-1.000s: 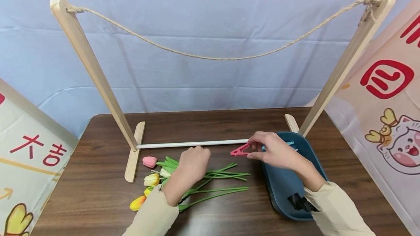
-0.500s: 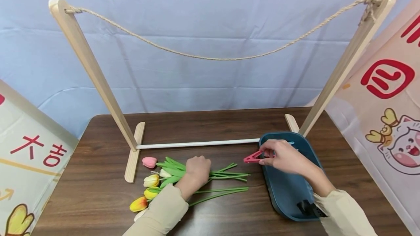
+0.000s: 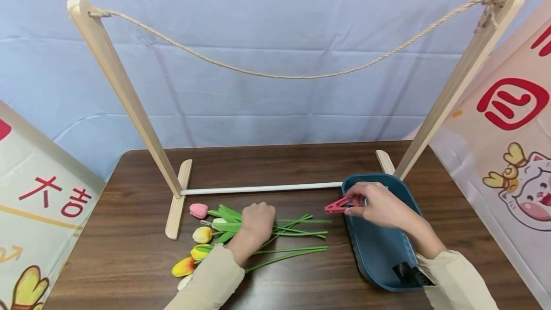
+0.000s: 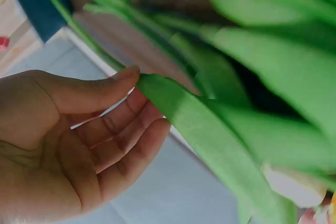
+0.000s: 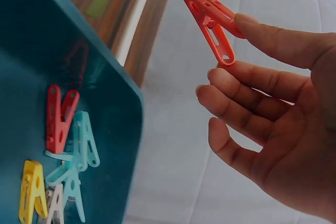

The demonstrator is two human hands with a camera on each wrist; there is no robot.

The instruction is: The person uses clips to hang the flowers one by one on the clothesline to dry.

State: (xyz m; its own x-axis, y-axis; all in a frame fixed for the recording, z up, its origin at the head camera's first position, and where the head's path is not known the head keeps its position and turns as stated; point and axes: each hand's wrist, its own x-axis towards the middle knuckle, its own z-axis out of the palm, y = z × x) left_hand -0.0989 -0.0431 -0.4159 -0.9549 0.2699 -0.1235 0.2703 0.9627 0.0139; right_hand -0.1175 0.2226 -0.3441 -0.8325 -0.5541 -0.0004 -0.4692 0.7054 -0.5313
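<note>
My left hand [image 3: 257, 224] is over a bunch of artificial tulips laid on the table. In the left wrist view its thumb and fingers pinch one tulip stem [image 4: 118, 64] at the base of a green leaf [image 4: 181, 111]. Pink [image 3: 198, 211], pale yellow and orange-yellow [image 3: 183, 267] heads point left, the stems right. Above the left edge of a dark blue bin [image 3: 380, 262], my right hand [image 3: 380, 206] holds a red clothespin [image 5: 210, 17], thumb on one handle and a finger on the other. Its tip points left, toward the stems.
More clothespins lie in the bin: red [image 5: 59, 119], yellow [image 5: 31, 190], light blue and white. Behind stands a wooden frame [image 3: 125, 94] with a sagging rope [image 3: 275, 76] across its top and a white bar [image 3: 262, 188] low down. A cloth backdrop hangs behind the table.
My right hand has drawn the clothespin rightward to the bin's edge. My left hand has shifted slightly right and back, and one tulip stem now lies a little apart from the others.
</note>
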